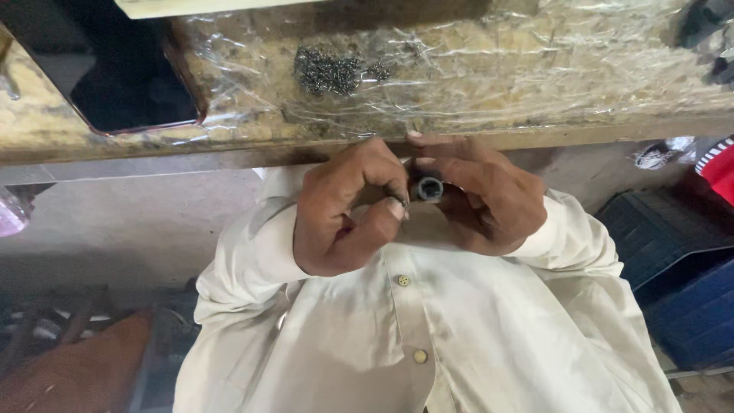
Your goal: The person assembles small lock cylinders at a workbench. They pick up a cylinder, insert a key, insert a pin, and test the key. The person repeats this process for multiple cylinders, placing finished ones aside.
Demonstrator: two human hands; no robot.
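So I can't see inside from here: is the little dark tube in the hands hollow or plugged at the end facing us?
Hollow: the tube shows an open, dark round mouth.

A short dark metal tube (428, 188) sits between the fingers of the right hand (482, 200), just below the edge of the workbench and in front of the person's chest. Its round open end faces the camera, showing a hollow, dark bore with a greyish rim. A small metal ring (402, 203) is pinched between the thumb and forefinger of the left hand (344, 210), just beside the tube's open end.
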